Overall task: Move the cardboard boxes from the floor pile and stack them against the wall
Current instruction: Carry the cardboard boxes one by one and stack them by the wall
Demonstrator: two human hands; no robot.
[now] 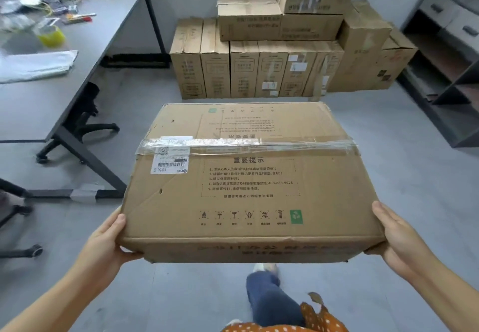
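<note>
Box [248, 184] carried level between left hand [108, 241] and right hand [399, 238], fingers curled underneath for support; stack [272, 54] well ahead.

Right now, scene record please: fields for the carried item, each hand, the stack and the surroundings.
carried: large taped cardboard box, off the floor, white shipping label on top
left hand: grips the box's near left corner
right hand: grips the box's near right corner
stack: boxes against the far wall, upright row below, more laid on top
surroundings: grey table at left, shelf unit at right
</note>
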